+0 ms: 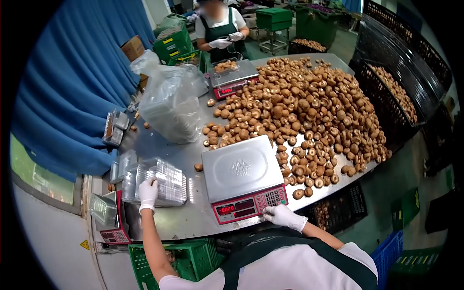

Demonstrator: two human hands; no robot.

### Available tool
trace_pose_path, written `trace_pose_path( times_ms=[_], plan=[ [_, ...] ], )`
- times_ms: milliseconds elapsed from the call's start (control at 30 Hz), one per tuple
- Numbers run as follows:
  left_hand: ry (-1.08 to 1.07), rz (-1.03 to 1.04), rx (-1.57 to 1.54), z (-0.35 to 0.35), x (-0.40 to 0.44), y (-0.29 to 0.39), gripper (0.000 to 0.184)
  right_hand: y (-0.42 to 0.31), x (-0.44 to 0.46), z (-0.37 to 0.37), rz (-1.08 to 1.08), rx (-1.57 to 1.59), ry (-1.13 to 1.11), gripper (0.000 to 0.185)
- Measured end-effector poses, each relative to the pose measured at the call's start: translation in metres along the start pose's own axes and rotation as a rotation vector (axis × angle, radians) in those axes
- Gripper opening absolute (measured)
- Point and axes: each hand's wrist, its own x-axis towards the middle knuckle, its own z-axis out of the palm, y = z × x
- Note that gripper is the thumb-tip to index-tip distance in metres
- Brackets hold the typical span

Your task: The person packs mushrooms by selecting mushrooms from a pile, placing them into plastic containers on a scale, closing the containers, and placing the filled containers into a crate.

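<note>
My left hand (149,192), in a white glove, rests on the stack of clear plastic trays (166,181) at the left of the metal table. Whether its fingers grip a tray is too small to tell. My right hand (282,216), also gloved, lies at the lower right corner of a red scale (246,204), by its keypad. The fingers look slightly bent, and what they hold, if anything, cannot be made out. Nothing lies on the scale's silver plate (243,169), and its red display is lit. Mushrooms (309,106) form a large heap behind and right of the scale.
Across the metal table (193,220), a gloved co-worker (222,29) stands behind a second scale (232,79) with mushrooms on it. A clear plastic bag (169,101) stands at the left. Black crates (386,96) are at the right, and a green crate (193,261) is below the front edge.
</note>
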Motion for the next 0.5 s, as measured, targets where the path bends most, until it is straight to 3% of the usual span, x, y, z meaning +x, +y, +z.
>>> trace_pose_path(
  times_ms=[33,133,233,300,333,367,400,433,467,500],
  plan=[
    [0.007,0.024,-0.035,0.001,0.002,-0.004,0.024,0.006,-0.001,-0.003,0.007,-0.006,0.023,0.025],
    [-0.133,-0.195,-0.256,0.003,0.013,-0.019,0.023,0.013,-0.003,-0.021,0.048,-0.029,0.019,0.026],
    [-0.013,-0.25,0.012,0.0,0.015,-0.006,0.023,0.024,-0.005,-0.033,0.069,-0.002,0.052,0.024],
    [0.024,-0.356,0.048,0.022,0.034,-0.052,0.024,0.037,-0.004,-0.037,-0.022,0.037,0.133,0.025],
    [-0.049,-0.428,-0.018,0.024,0.043,-0.074,0.025,0.04,-0.004,-0.042,0.006,0.007,0.14,0.024],
    [-0.104,-0.485,-0.056,0.005,0.036,-0.035,0.027,0.044,-0.005,-0.046,0.037,-0.02,0.145,0.024],
    [-0.049,-0.413,0.167,0.016,0.055,-0.08,0.027,0.049,-0.007,-0.051,0.029,-0.015,0.17,0.024],
    [0.015,-0.243,0.416,-0.012,0.04,-0.02,0.029,0.053,-0.009,-0.056,0.018,-0.013,0.197,0.024],
    [0.234,-0.215,0.462,-0.024,0.033,0.002,0.031,0.058,-0.011,-0.062,0.041,-0.025,0.184,0.025],
    [0.277,-0.325,0.561,-0.04,0.038,0.01,0.033,0.063,-0.013,-0.069,0.059,-0.041,0.169,0.026]
  ],
)
